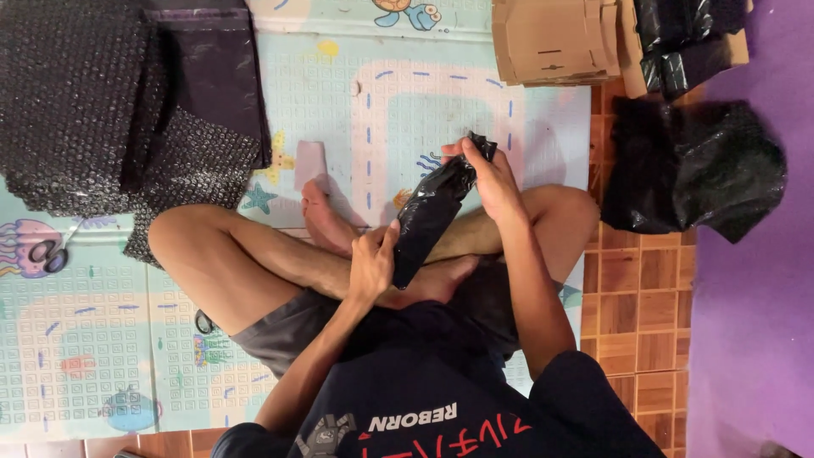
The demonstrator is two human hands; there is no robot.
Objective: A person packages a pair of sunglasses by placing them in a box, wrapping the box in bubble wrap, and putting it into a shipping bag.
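Note:
I sit cross-legged on a patterned play mat. A long parcel wrapped in glossy black plastic lies slanted over my crossed legs. My left hand grips its lower end from the left side. My right hand clasps its upper end, where the plastic bunches into a twisted tip.
A stack of black bubble wrap sheets and dark plastic bags lie at the upper left. Scissors rest on the mat at the left. Folded cardboard boxes sit at the top, a black bubble-wrap heap on the tiled floor at the right.

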